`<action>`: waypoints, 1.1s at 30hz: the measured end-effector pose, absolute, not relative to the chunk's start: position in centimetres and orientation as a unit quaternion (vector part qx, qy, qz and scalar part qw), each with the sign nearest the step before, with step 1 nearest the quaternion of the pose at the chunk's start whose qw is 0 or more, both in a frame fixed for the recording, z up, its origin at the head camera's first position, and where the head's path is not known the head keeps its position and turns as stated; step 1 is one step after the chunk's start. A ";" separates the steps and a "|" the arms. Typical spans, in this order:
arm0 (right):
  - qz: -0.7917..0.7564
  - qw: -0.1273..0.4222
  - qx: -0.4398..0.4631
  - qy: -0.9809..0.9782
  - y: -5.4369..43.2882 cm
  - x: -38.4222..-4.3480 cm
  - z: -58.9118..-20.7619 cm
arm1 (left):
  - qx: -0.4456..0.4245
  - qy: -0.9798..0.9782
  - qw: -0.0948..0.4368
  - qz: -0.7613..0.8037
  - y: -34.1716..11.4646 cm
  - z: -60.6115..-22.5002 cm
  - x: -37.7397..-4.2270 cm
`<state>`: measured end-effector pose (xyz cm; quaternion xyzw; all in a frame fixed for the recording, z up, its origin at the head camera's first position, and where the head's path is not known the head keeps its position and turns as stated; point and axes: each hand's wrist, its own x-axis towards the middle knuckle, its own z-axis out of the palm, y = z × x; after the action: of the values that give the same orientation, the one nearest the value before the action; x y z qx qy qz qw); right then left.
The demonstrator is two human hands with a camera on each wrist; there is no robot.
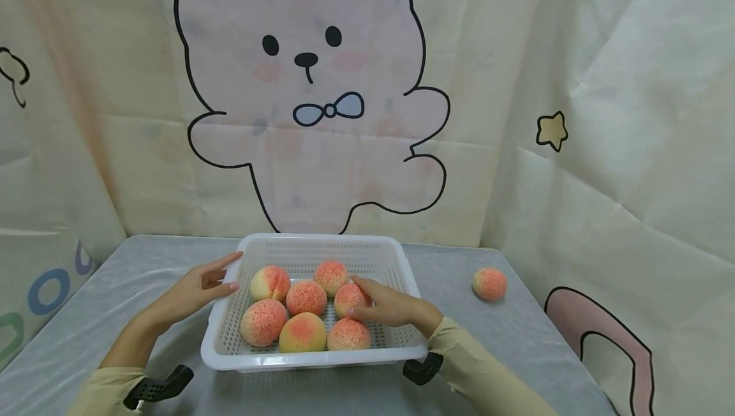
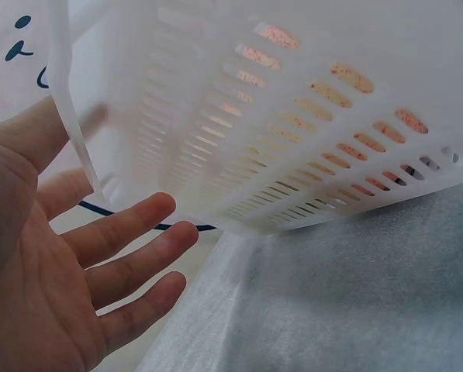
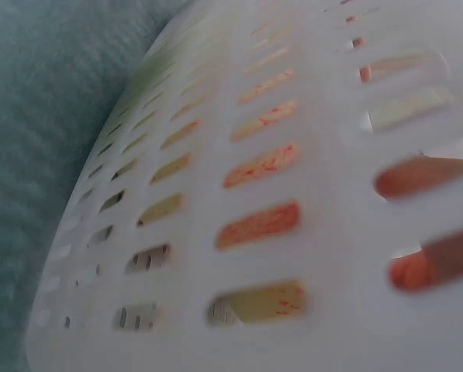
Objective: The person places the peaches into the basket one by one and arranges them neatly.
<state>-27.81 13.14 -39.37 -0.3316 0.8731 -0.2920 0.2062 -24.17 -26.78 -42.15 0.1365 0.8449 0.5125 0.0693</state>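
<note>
A white perforated plastic basket [image 1: 310, 360] holds several red-and-yellow peaches. My right hand [image 1: 393, 304] reaches over its right side and grips a peach [image 1: 349, 298] among the others, thumb on the near side and fingers on the far side. Beside that fruit lies another peach [image 1: 349, 334], just below the thumb. At the basket's left rim is my left hand [image 1: 198, 288], its fingers extended and the fingertips over the edge. The left wrist view shows the left hand's fingers [image 2: 142, 252] loosely spread outside the slotted wall. Through slots in the right wrist view, fingers [image 3: 425, 177] show.
One more peach [image 1: 490, 284] lies alone on the grey cloth-covered table [image 1: 453, 333], right of the basket. A printed curtain [image 1: 367, 167] hangs behind the table's back edge and along both sides.
</note>
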 end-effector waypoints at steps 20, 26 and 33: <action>-0.328 0.133 -0.325 0.877 14.8 -26.8 -38.0 | 0.113 0.872 0.062 0.472 -26.5 -42.1 -23.9; -0.340 0.110 -0.323 0.876 15.5 -26.7 -37.4 | 0.107 0.875 0.066 0.468 -26.5 -42.1 -23.8; -0.356 0.074 -0.300 0.882 16.9 -26.9 -36.8 | 0.113 0.876 0.063 0.465 -26.6 -42.1 -23.9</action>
<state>-26.90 16.88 -36.76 -0.3001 0.8819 -0.3560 0.0745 -23.87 -26.59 -42.09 0.1130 0.8756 0.4654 0.0627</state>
